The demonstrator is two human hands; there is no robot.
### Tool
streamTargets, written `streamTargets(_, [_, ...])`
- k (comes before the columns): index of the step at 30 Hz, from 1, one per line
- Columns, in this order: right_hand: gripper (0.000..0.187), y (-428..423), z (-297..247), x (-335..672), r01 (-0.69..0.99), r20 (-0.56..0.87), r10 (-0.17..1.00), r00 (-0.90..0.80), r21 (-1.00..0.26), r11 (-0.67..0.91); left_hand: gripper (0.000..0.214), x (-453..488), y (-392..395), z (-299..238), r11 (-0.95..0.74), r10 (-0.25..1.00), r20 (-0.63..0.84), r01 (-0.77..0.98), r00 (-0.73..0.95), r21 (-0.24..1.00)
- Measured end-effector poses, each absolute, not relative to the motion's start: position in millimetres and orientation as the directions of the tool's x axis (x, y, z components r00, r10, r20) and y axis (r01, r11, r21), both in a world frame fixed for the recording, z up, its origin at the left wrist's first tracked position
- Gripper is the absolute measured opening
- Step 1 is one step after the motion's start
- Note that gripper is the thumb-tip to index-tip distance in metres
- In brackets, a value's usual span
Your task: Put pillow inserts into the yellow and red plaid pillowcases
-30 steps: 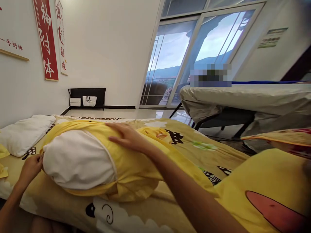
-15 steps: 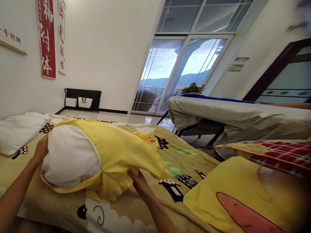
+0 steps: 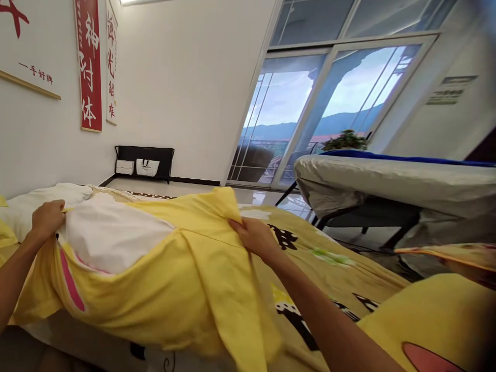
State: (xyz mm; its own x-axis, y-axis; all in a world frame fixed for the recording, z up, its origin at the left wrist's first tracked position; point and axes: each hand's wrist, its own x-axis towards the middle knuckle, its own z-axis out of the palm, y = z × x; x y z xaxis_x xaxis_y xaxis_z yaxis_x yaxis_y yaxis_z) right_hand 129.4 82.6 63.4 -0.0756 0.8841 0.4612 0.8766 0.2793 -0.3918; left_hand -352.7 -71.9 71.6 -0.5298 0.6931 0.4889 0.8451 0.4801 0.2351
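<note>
A yellow pillow cover (image 3: 155, 299) with a pink patch hangs loose around a white pillow (image 3: 120, 232), whose upper face shows through the wide opening. My left hand (image 3: 48, 218) is closed on the cover's edge at the pillow's left end. At the right, my right hand (image 3: 253, 237) pinches a raised fold of the yellow cloth, and slack fabric drapes below it. The bed's patterned tan sheet (image 3: 333, 279) lies beneath.
A white pillow (image 3: 34, 199) lies at the far left of the bed. Yellow bedding (image 3: 434, 305) is at the lower right. Beyond stand a covered massage-style table (image 3: 387, 181), a black chair (image 3: 375, 214) and a low black rack (image 3: 165, 160) by the wall.
The right hand has risen and moved right, lifting and stretching the yellow cloth. The left hand has shifted up to the cover's edge. The view has turned slightly right.
</note>
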Motion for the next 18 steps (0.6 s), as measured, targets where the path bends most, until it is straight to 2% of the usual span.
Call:
streamTargets(3, [0.033, 88.6, 65.6, 161.4, 0.891, 0.378, 0.926, -0.016, -0.415, 0.185, 0.008, -354.3, -62.1, 58.0, 0.485, 0.641, 0.536, 0.831, -0.549, 0.272])
streamTargets(4, [0.035, 89.1, 64.9, 171.6, 0.895, 0.322, 0.947, -0.008, -0.421, 0.150, 0.007, -353.3, -57.8, 52.6, 0.449, 0.659, 0.530, 0.844, -0.534, 0.292])
streamTargets(8, [0.042, 76.9, 40.7, 188.0, 0.903, 0.113, 0.994, 0.010, -0.428, 0.039, 0.005, -332.5, -34.6, 15.5, 0.178, 0.879, 0.360, 0.917, -0.312, 0.358])
streamTargets(10, [0.045, 63.2, 12.1, 181.9, 0.898, 0.016, 1.000, -0.013, -0.439, 0.019, 0.004, -317.0, -22.8, -11.7, 0.020, 0.959, 0.242, 0.888, -0.147, 0.460])
streamTargets(13, [0.049, 44.4, -32.9, 169.1, 0.898, -0.083, 0.992, -0.098, -0.437, 0.053, 0.011, -308.6, -11.7, -43.5, -0.122, 0.991, 0.128, 0.737, 0.048, 0.665])
streamTargets(15, [0.047, 38.5, -47.8, 167.2, 0.896, -0.062, 0.986, -0.158, -0.428, 0.117, 0.024, -320.5, -10.9, -51.1, -0.088, 0.993, 0.117, 0.633, -0.003, 0.769])
streamTargets(18, [0.048, 37.4, -39.2, 178.0, 0.894, -0.023, 0.976, -0.219, -0.406, 0.191, 0.048, -356.7, -20.2, -51.7, 0.121, 0.949, 0.062, 0.536, -0.310, 0.836])
